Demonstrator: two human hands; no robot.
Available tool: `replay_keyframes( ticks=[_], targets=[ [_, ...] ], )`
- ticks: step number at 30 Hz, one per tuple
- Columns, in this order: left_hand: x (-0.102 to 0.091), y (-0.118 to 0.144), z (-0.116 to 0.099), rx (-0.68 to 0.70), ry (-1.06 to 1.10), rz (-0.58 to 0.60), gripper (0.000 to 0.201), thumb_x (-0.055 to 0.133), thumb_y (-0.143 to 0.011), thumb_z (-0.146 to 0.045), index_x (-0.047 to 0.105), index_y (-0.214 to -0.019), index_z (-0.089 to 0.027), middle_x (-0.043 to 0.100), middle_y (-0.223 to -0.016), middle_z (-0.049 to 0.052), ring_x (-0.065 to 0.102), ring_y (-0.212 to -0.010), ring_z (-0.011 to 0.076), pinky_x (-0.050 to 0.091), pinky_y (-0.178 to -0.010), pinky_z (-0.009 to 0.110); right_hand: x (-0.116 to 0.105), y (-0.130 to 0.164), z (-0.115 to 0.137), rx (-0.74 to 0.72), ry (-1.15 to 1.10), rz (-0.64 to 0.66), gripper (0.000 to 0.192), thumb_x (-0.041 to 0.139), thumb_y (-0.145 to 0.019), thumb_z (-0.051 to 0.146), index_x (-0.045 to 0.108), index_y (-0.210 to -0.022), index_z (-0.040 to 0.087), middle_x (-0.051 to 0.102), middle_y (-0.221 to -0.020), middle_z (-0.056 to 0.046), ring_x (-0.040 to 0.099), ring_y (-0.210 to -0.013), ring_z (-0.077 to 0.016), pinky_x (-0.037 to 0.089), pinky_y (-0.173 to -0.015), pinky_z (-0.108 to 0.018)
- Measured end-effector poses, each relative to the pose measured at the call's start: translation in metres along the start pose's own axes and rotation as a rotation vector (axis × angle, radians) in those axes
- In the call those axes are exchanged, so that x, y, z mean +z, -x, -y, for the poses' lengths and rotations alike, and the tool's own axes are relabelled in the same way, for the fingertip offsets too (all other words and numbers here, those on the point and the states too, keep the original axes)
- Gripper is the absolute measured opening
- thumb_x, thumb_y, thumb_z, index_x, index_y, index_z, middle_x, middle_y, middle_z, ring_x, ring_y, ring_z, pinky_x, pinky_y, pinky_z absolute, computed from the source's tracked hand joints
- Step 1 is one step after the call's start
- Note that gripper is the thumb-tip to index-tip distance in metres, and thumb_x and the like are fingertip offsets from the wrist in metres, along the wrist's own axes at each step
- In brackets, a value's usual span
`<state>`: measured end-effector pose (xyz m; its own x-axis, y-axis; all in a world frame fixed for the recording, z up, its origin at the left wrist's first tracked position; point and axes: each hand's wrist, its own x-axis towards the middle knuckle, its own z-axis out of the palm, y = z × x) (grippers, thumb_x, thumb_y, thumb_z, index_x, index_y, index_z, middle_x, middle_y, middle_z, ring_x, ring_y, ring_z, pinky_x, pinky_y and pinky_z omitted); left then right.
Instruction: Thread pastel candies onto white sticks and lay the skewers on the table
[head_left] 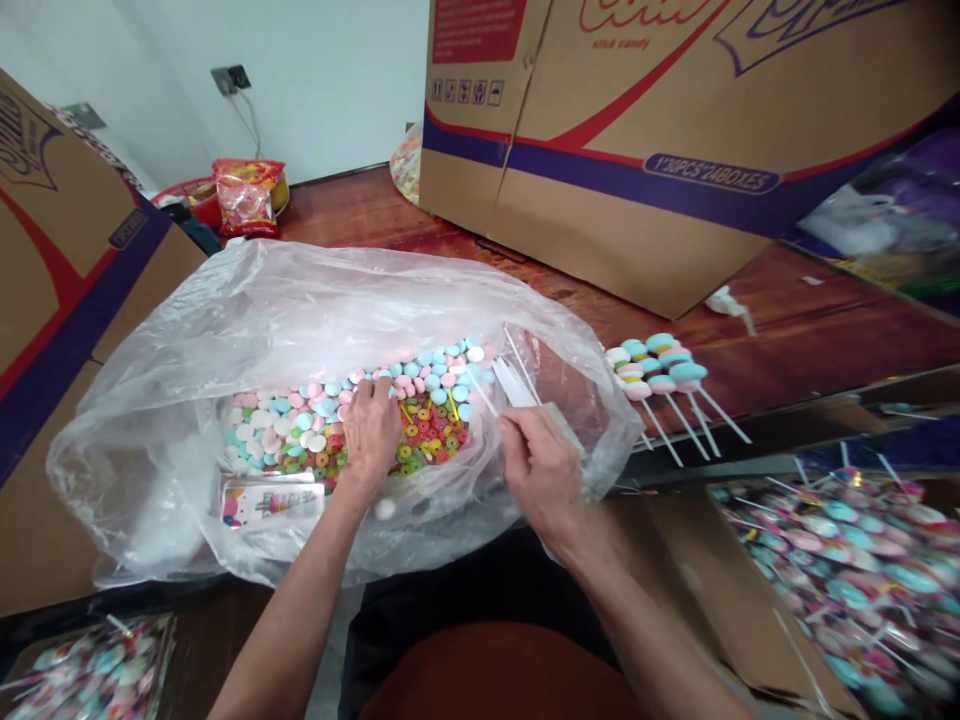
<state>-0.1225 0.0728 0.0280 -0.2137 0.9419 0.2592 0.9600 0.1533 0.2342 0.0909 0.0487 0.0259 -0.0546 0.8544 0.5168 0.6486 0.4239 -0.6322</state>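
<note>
My left hand (373,430) reaches into a clear plastic bag (352,285), its fingers curled down among pastel marshmallow candies (262,420). Its fingertips are partly hidden, so I cannot make out which piece they pinch. Just in front of it lie red, yellow and green ring-shaped gummies (435,435). My right hand (544,465) is closed, thumb against fingers, around a thin white stick (482,390) that points up and left over the candies. Beside this hand, inside the bag, are more white sticks (514,382).
Finished candy skewers (664,365) lie at the table edge on the right. Boxes of wrapped skewers (855,560) stand low at the right and lower left (97,665). Large cartons (600,190) flank the bag. A small printed card (270,502) lies at the bag's front left.
</note>
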Motion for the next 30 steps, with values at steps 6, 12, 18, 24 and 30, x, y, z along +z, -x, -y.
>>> replay_keyframes(
  ticks=[6, 12, 18, 24, 30],
  targets=[
    [-0.021, 0.015, 0.006, -0.296, 0.935, 0.165, 0.020, 0.066, -0.078, -0.026, 0.068, -0.096, -0.018, 0.062, -0.080, 0.001, 0.053, -0.062, 0.0125, 0.042, -0.060, 0.026, 0.015, 0.015, 0.024, 0.183, -0.347, 0.170, 0.019, 0.045, -0.099, 0.027, 0.061, -0.090, 0.020, 0.065, -0.084, -0.004, 0.060, -0.076, -0.0168, 0.046, -0.072, -0.028],
    [-0.028, 0.041, -0.007, -0.478, 1.519, 0.578, 0.035, 0.081, -0.066, -0.035, 0.070, -0.092, -0.015, 0.059, -0.070, -0.002, 0.047, -0.056, 0.0070, 0.039, -0.053, 0.020, 0.045, 0.010, 0.032, 0.464, -0.742, 0.331, 0.023, 0.060, -0.090, 0.041, 0.065, -0.093, 0.018, 0.066, -0.082, -0.002, 0.059, -0.070, -0.0156, 0.046, -0.065, -0.026],
    [-0.018, 0.051, -0.006, -0.353, 1.470, 0.334, 0.029, 0.082, -0.072, -0.038, 0.069, -0.087, -0.017, 0.060, -0.067, -0.003, 0.050, -0.059, 0.0076, 0.040, -0.056, 0.020, 0.054, 0.006, 0.029, 0.518, -0.670, 0.249, 0.019, 0.066, -0.082, 0.037, 0.063, -0.077, 0.019, 0.060, -0.069, 0.001, 0.052, -0.062, -0.0137, 0.042, -0.061, -0.026],
    [-0.024, 0.057, -0.010, -0.273, 1.414, 0.335, 0.028, 0.078, -0.077, -0.038, 0.073, -0.094, -0.017, 0.068, -0.090, 0.003, 0.064, -0.074, 0.0126, 0.050, -0.069, 0.025, 0.055, 0.006, 0.027, 0.463, -0.602, 0.247, 0.017, 0.063, -0.083, 0.035, 0.064, -0.079, 0.019, 0.061, -0.069, 0.002, 0.051, -0.061, -0.0131, 0.043, -0.060, -0.025],
    [-0.017, 0.056, -0.013, -0.263, 1.419, 0.356, 0.026, 0.075, -0.080, -0.040, 0.065, -0.090, -0.017, 0.066, -0.083, 0.001, 0.065, -0.075, 0.0137, 0.053, -0.075, 0.027, 0.052, 0.008, 0.025, 0.480, -0.753, 0.333, 0.020, 0.061, -0.087, 0.037, 0.068, -0.085, 0.018, 0.065, -0.074, -0.001, 0.059, -0.068, -0.0157, 0.049, -0.064, -0.027]
  ],
)
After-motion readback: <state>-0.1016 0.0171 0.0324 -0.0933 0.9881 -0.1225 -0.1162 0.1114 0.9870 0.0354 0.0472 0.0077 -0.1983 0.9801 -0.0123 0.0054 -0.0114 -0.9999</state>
